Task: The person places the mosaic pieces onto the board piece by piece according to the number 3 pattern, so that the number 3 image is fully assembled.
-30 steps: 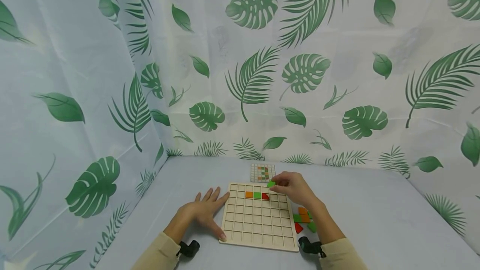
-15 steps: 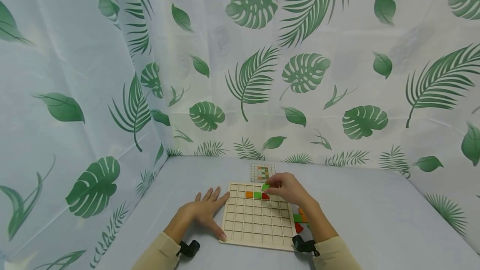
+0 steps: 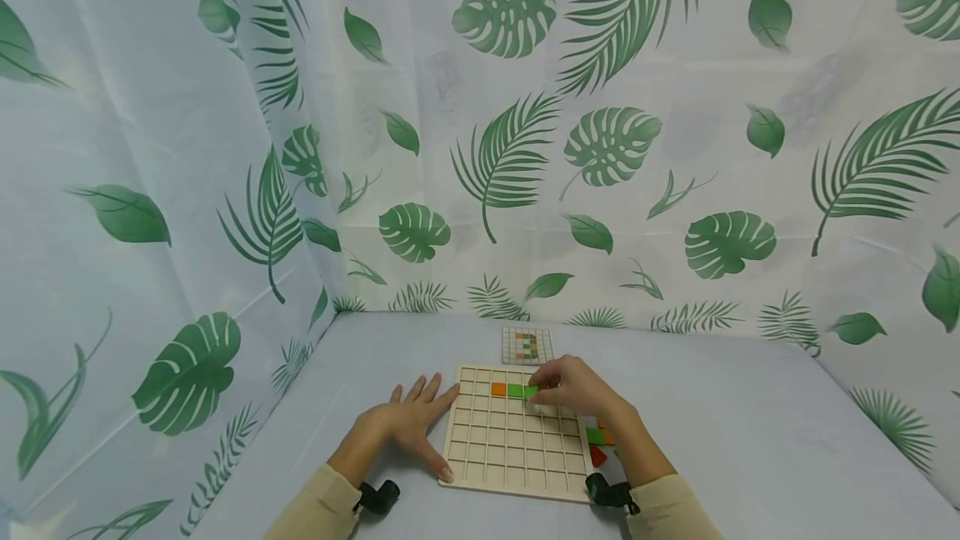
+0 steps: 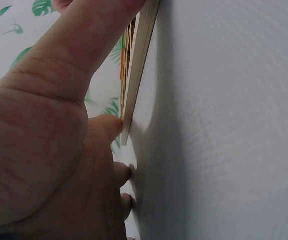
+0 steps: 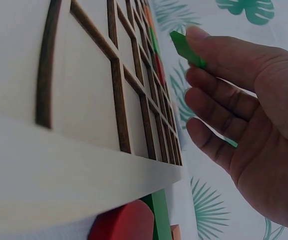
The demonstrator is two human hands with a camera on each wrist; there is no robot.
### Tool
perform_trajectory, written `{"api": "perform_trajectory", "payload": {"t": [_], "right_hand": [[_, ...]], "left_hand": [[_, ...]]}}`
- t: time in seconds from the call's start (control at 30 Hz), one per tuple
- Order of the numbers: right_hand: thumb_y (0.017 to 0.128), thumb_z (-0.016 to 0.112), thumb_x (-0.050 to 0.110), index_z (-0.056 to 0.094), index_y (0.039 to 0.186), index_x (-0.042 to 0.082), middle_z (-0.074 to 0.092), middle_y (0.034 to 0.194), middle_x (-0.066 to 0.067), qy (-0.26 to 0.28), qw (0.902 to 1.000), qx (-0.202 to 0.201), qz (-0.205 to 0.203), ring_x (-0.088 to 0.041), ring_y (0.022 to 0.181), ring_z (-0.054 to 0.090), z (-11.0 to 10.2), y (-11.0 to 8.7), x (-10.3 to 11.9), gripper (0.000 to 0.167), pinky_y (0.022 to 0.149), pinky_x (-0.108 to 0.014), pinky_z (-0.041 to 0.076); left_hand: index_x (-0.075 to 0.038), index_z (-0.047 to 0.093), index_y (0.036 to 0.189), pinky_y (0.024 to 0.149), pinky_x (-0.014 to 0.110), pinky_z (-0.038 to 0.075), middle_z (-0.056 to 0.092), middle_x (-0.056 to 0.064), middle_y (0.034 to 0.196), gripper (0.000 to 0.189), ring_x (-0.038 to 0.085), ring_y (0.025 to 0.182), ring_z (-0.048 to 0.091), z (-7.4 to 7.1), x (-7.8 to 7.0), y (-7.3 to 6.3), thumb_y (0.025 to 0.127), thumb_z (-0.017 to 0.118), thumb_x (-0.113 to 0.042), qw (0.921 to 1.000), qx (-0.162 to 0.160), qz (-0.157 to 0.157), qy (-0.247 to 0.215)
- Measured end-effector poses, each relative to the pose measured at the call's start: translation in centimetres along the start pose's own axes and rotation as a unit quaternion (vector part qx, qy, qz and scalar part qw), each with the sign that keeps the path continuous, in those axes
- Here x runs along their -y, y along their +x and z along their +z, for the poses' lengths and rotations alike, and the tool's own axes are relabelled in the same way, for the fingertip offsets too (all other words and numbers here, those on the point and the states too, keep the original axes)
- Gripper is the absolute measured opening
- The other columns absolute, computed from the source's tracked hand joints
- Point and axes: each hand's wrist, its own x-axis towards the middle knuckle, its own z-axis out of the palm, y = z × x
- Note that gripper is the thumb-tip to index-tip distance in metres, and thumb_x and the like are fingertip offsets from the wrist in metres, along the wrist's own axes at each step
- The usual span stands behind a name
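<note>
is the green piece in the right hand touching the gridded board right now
Apart. The right wrist view shows a strip of leaf-print backdrop between the green piece, pinched by the right hand, and the gridded board.

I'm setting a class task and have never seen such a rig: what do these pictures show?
No machine: a person's bare left hand and right hand. The wide view comes from the head, close views from small black wrist cameras. On the pale table lies a square wooden grid board bearing a flat orange tile, green tile and red tile. The left hand touches its left edge; the right hand pinches a flat, bright-green piece over it. Behind lies a small card printed with a coloured grid; to the right, loose orange, green and red pieces.
</note>
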Motion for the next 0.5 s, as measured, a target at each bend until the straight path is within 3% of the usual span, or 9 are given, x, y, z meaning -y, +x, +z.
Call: {"api": "perform_trajectory", "payload": {"t": [0.5], "right_hand": [[0.088, 0.085, 0.021, 0.082, 0.103, 0.012, 0.070, 0.092, 0.004, -0.020, 0.9991, 0.027, 0.026, -0.016, 0.080, 0.060, 0.52, 0.05, -0.51, 0.018, 0.067, -0.029, 0.051]], "left_hand": [[-0.028, 0.011, 0.169, 0.124, 0.072, 0.006, 0.002, 0.016, 0.176, 0.137, 0.040, 0.163, -0.001, 0.14, 0.07, -0.06, 0.065, 0.086, -0.074, 1.0000, -0.002, 0.001, -0.003]]}}
